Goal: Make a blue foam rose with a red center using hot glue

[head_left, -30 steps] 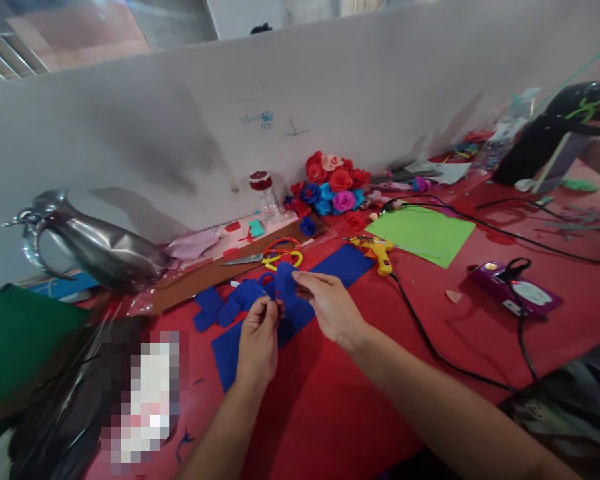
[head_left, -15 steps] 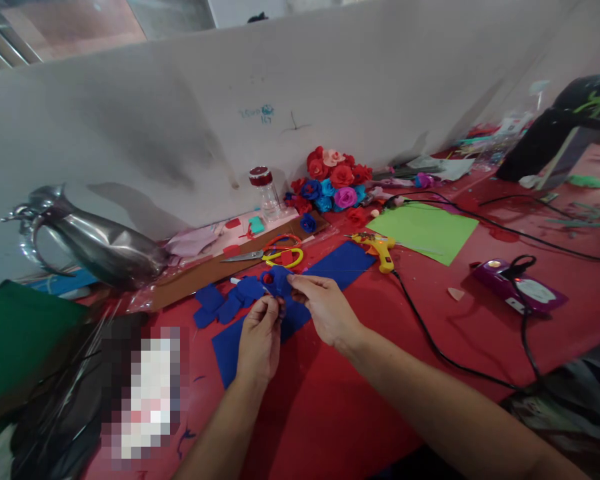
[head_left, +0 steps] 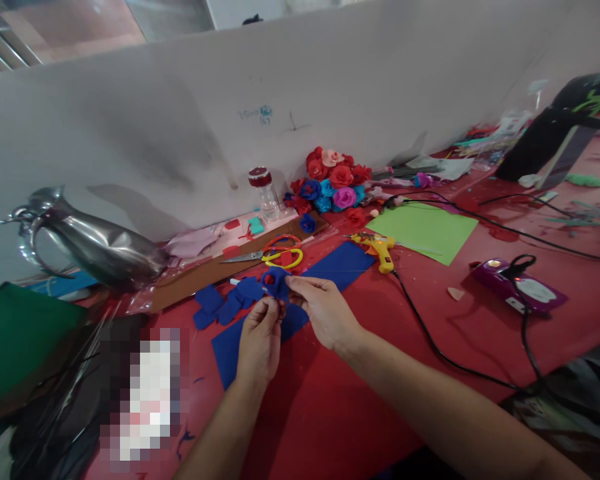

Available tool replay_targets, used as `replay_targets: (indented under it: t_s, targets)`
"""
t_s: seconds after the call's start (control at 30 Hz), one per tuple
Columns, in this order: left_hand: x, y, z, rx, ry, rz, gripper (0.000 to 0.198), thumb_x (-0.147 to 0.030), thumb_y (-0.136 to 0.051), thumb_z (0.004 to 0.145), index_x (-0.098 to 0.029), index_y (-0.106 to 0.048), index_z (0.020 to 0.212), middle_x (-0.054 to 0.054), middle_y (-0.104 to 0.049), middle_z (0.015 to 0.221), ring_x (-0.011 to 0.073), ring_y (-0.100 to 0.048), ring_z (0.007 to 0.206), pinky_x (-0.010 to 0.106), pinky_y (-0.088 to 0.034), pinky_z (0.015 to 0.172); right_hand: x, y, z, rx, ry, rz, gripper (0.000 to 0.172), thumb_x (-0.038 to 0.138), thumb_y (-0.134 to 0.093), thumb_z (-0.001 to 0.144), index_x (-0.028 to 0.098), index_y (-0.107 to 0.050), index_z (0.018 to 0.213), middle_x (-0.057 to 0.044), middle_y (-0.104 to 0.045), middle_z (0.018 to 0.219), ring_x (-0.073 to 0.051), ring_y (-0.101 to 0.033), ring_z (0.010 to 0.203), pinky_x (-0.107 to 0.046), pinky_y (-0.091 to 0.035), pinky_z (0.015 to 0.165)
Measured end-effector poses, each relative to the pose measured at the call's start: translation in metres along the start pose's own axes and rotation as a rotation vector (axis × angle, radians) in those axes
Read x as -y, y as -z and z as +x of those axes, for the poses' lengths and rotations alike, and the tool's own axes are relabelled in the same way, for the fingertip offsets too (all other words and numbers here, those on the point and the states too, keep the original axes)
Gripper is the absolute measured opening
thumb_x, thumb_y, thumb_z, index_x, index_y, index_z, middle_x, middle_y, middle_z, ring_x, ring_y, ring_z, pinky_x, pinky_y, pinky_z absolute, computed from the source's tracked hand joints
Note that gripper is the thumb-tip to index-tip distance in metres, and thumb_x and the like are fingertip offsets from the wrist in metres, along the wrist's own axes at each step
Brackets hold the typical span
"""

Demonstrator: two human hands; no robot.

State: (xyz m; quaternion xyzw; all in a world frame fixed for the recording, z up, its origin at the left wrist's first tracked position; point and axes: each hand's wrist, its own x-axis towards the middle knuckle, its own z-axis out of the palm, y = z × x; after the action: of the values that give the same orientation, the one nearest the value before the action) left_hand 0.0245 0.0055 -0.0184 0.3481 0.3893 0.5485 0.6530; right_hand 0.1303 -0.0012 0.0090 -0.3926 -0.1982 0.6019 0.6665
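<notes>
A blue flower with a red centre [head_left: 275, 283] is held up between both hands, over the table's middle. My left hand [head_left: 263, 330] pinches it from below at its base. On its right edge, the fingertips of my right hand [head_left: 325, 307] grip a blue petal. Beneath the hands lies a long blue sheet [head_left: 340, 263]. Several cut blue pieces [head_left: 225, 307] are scattered just left of the flower. Scissors with yellow and red handles [head_left: 280, 257] rest right behind it. A yellow glue gun [head_left: 379, 249] lies to the right, its black cord trailing forward.
At the back stand a bunch of paper flowers [head_left: 335, 180] and a glass jar with a red lid [head_left: 266, 197]. A metal jug [head_left: 100, 240] leans at the left. A green sheet [head_left: 425, 227] and a purple device with a cord [head_left: 517, 287] occupy the right side.
The blue flower has turned slightly in my fingers, and its red centre shows a little differently. Both hands stay in nearly the same place.
</notes>
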Motion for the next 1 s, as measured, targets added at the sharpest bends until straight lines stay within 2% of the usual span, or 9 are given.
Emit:
replay_targets:
  t_s: [0.33, 0.53, 0.8, 1.0]
  targets:
    - [0.002, 0.0, 0.001, 0.002, -0.011, 0.006, 0.032, -0.038, -0.085, 0.056, -0.017, -0.061, 0.058, -0.004, -0.052, 0.06, 0.0097, -0.044, 0.062, 0.023, -0.037, 0.061, 0.0, -0.002, -0.004, 0.056, 0.004, -0.011, 0.02, 0.037, -0.077, 0.058, 0.019, -0.069, 0.057, 0.001, -0.057, 0.057, -0.013, -0.048, 0.062, -0.03, -0.039, 0.068]
    - [0.001, 0.0, 0.001, 0.001, -0.025, 0.013, 0.034, -0.04, -0.085, 0.055, -0.017, -0.06, 0.058, -0.003, -0.052, 0.06, 0.0101, -0.044, 0.062, 0.023, -0.037, 0.062, 0.002, -0.004, -0.007, 0.04, 0.013, -0.026, 0.021, 0.037, -0.076, 0.058, 0.018, -0.068, 0.056, 0.001, -0.058, 0.058, -0.012, -0.046, 0.061, -0.029, -0.038, 0.066]
    - [0.002, 0.002, 0.001, -0.001, -0.048, -0.02, 0.032, -0.038, -0.084, 0.057, -0.017, -0.061, 0.059, -0.003, -0.053, 0.06, 0.0096, -0.045, 0.062, 0.024, -0.038, 0.063, 0.001, -0.008, -0.012, 0.044, 0.084, -0.024, 0.008, 0.026, -0.067, 0.062, 0.02, -0.071, 0.064, 0.0, -0.063, 0.062, -0.014, -0.053, 0.066, -0.029, -0.041, 0.068]
    - [0.003, 0.005, 0.002, -0.013, -0.051, -0.058, 0.031, -0.038, -0.085, 0.056, -0.017, -0.064, 0.064, -0.003, -0.057, 0.065, 0.0086, -0.049, 0.064, 0.022, -0.041, 0.065, 0.001, -0.004, -0.009, 0.028, 0.069, -0.069, 0.009, 0.023, -0.064, 0.06, 0.02, -0.07, 0.067, 0.001, -0.066, 0.066, -0.013, -0.056, 0.064, -0.029, -0.043, 0.069]
